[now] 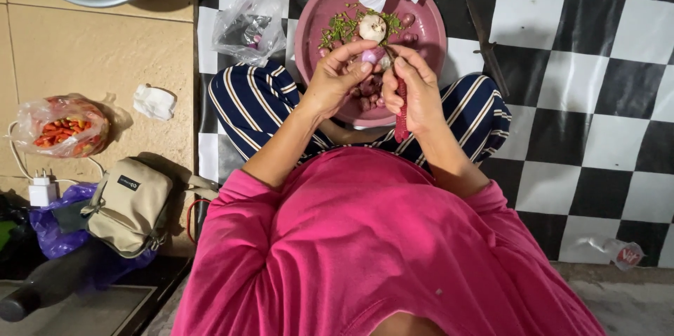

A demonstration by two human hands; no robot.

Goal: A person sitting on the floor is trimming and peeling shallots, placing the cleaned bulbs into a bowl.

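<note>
Left hand [337, 80] half hiding shallot [370, 56]

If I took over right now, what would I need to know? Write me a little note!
Left hand: pinches a small shallot at its fingertips.
Right hand: grips a red-handled knife, blade tip at the shallot.
Both hands hover over the pink plate between the knees.
On the plate: a garlic bulb, green stems, more unpeeled shallots.
Done: the held shallot looks partly peeled.
Left: the shallots on the plate still wear their skins.
Bag of red chillies lies on the floor to the left.
</note>
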